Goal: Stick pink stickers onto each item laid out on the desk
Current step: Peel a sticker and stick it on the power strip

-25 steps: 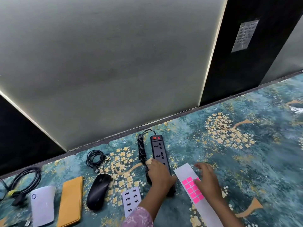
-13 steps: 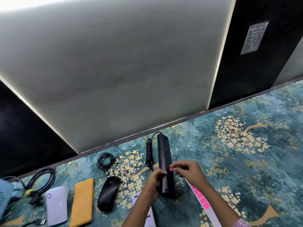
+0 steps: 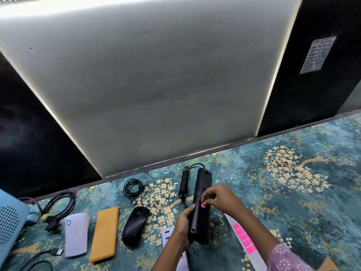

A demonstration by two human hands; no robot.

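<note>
Sticker (image 3: 203,205): 1 small pink square, lower centre of frame, on the strip (image 3: 199,222) about halfway along it. R hand (image 3: 221,198) comes in from lower right w/ fingers curled; thumb + index tips meet at the sticker's upper edge and pinch it vs the strip. L hand (image 3: 182,224) comes from bottom centre, fingers wrapped round the strip's left edge at its lower half, firm grip.

Strip: long, black, plain side toward cam, running near-vertical in frame w/ far end toward the wall. Can't tell if the near end rests on the mat (image 3: 293,208). Its coiled cord (image 3: 184,182) lies just left of it.

Sheet (image 3: 246,240): grey backing strip, lower right, flat on mat, partly under R forearm. Pink squares in 2 columns; exact count unclear.

Counts: 2 hands, 1 strip, 1 sheet. Row at lower left has 1 black mouse (image 3: 135,224), 1 orange case (image 3: 105,233), 1 white device (image 3: 76,233), and 1 white hub (image 3: 167,234) mostly behind L wrist. Also 1 thin cable bundle (image 3: 132,187) above the mouse, 1 thick bundle (image 3: 58,204) far left, and 1 blue box (image 3: 9,222) at left edge.
</note>
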